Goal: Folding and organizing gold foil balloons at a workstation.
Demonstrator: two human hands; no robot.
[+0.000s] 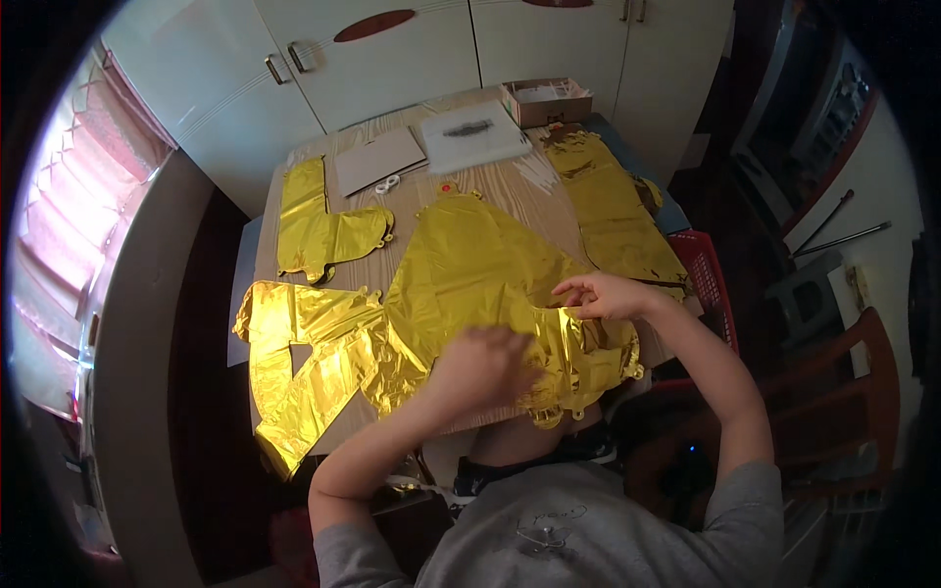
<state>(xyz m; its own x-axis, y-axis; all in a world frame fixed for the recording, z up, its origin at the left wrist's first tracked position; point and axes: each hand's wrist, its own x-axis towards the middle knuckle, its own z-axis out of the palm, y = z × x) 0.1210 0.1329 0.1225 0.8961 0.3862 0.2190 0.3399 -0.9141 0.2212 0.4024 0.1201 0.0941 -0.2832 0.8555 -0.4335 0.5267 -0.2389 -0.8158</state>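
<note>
A large flat gold foil balloon [470,245] lies spread over the table, with small rounded tabs at its edges. Its near right part is creased and bunched close to my body. My right hand [600,296] is at this creased part, fingers bent and closed on the edge of the foil. Smeared by motion, my left hand [485,367] hangs over the balloon's near middle; its fingers cannot be made out. Left of it, another crumpled gold foil piece [294,358] reaches past the table's near left edge; where it meets the large balloon is unclear.
Another flat gold foil balloon [328,225] lies at the left, more gold foil [618,201] at the right. Farther back are a grey board [380,160], white tape rolls [388,183], a clear plastic bag [475,137] and a cardboard box [547,103]. A red basket [708,284] stands beside the table.
</note>
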